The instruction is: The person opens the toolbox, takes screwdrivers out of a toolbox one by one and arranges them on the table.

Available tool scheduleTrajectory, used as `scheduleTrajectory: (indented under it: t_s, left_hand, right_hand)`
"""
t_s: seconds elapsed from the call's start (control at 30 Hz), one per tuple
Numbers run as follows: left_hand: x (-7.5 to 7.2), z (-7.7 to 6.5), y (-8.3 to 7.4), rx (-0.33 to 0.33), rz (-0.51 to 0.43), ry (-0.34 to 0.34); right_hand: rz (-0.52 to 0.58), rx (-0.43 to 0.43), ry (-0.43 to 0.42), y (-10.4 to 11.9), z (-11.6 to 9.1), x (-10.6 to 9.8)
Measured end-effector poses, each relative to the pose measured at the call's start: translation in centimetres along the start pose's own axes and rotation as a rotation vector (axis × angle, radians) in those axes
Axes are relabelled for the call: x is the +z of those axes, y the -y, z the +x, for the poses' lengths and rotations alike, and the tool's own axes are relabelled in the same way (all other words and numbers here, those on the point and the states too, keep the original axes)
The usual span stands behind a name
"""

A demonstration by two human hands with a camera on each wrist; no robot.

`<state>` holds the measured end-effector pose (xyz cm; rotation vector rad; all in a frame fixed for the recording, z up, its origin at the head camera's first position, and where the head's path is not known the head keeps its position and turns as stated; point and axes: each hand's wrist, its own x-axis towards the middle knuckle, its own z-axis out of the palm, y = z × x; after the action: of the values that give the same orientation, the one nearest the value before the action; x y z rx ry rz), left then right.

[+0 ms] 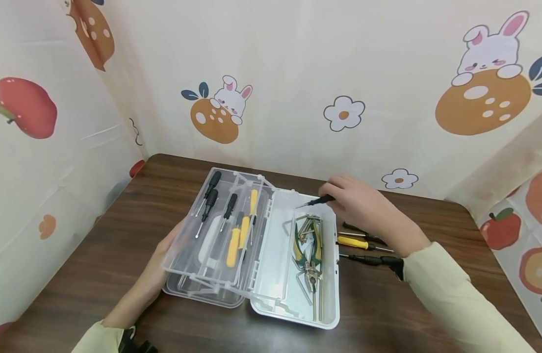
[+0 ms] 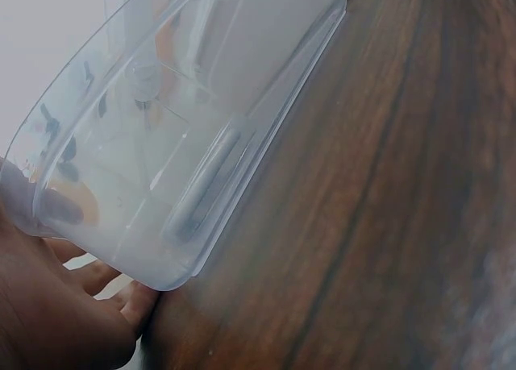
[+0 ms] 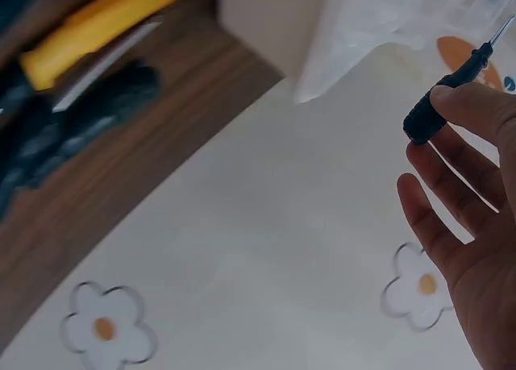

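In the head view my right hand [image 1: 359, 203] pinches a small black-handled screwdriver [image 1: 327, 198] over the far end of an opened white toolbox [image 1: 334, 306]. The right wrist view shows the screwdriver's ridged handle [image 3: 435, 116] between thumb and fingertips, its shaft pointing away. My left hand [image 1: 161, 260] holds the left edge of the toolbox's clear compartment lid [image 1: 182, 260], thumb along its side wall in the left wrist view. Several black and yellow screwdrivers lie inside that lid. Green-handled pliers [image 1: 316, 250] and several hex keys [image 1: 321, 299] lie in the toolbox.
Right of the toolbox, a yellow screwdriver [image 1: 352, 242] and a black one [image 1: 370, 260] lie among other tools on the brown wooden table [image 1: 368, 309], partly under my right forearm. A printed curtain [image 1: 288, 98] hangs behind the table and at both sides.
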<state>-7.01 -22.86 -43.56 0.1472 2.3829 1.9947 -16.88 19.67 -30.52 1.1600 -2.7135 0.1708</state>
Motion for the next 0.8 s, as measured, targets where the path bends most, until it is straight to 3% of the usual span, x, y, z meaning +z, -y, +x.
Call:
scheduleTrajectory:
  t_s: [0.47,0.8]
  left_hand:
    - [0.0,0.0,0.0,-0.017,0.002,0.001]
    - [0.0,0.0,-0.2,-0.050,0.011,0.009]
  right_hand:
    - [-0.013,0.126,-0.057,-3.0,-9.9,3.2]
    - [-0.012,0.148,-0.045,-4.0,-13.1,5.3]
